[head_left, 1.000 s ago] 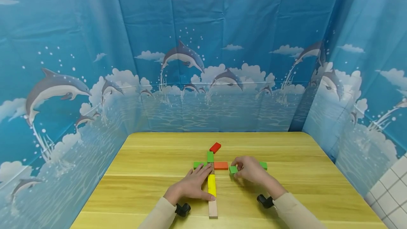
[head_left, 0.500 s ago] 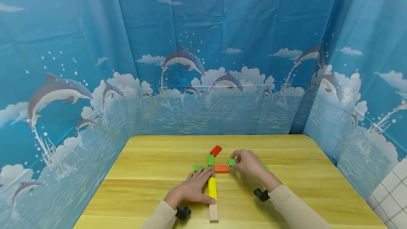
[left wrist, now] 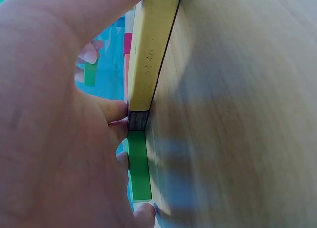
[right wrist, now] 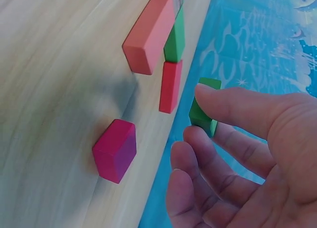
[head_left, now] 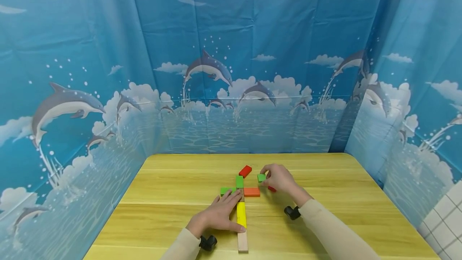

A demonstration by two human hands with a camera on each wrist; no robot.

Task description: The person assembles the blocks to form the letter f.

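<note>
My right hand (head_left: 280, 177) pinches a small green block (right wrist: 203, 120) between thumb and fingers. In the right wrist view this block hangs above the table. A red block (head_left: 272, 189) lies below that hand, mostly covered by it in the head view. My left hand (head_left: 219, 214) is spread flat over a cross of blocks. Its fingertips touch the dark brown block (left wrist: 138, 120) and the green side block (left wrist: 139, 166); the thumb lies by the joint of the yellow block (head_left: 241, 215) and the pale wooden block (head_left: 243, 243). An orange block (head_left: 252, 192) forms the right arm.
A green block (head_left: 240, 181) tops the cross. Just behind it, a red block (head_left: 245, 171) lies at a slant. The wooden table (head_left: 173, 179) ends at a blue dolphin curtain (head_left: 231, 123) at the back and sides.
My right hand has moved toward the table's back with the green block, uncovering part of the red block. A green block seen right of that hand is now out of sight. The left hand stays.
</note>
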